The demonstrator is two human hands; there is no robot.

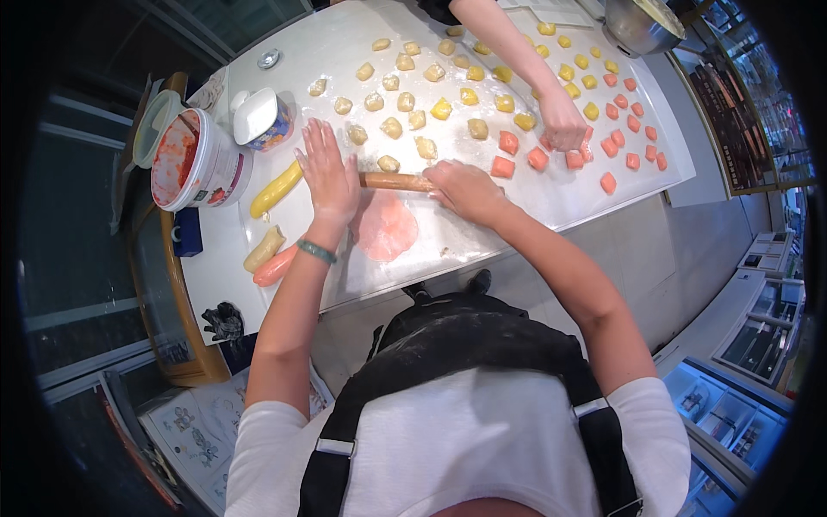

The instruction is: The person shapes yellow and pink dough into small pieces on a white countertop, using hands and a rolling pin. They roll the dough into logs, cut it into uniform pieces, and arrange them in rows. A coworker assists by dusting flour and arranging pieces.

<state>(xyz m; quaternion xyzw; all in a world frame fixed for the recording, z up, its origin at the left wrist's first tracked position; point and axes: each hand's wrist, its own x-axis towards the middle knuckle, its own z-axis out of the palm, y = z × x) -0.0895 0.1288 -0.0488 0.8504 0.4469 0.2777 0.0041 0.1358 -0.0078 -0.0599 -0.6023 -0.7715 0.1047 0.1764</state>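
Note:
A wooden rolling pin lies across the far edge of a thin, rounded sheet of pink dough. The palm of my left hand rests at the pin's left end, its fingers stretched out straight. At the other end, my right hand curls over the wood with bent fingers. Left of the dough sheet are a yellow dough roll, a short beige dough roll and a pink dough roll, the last partly hidden by my left forearm.
Another person's hand reaches among pink dough pieces. Several beige and yellow dough pieces cover the white table. A red-smeared bucket, white-topped tub and crumpled black glove stand left; a metal bowl, far right.

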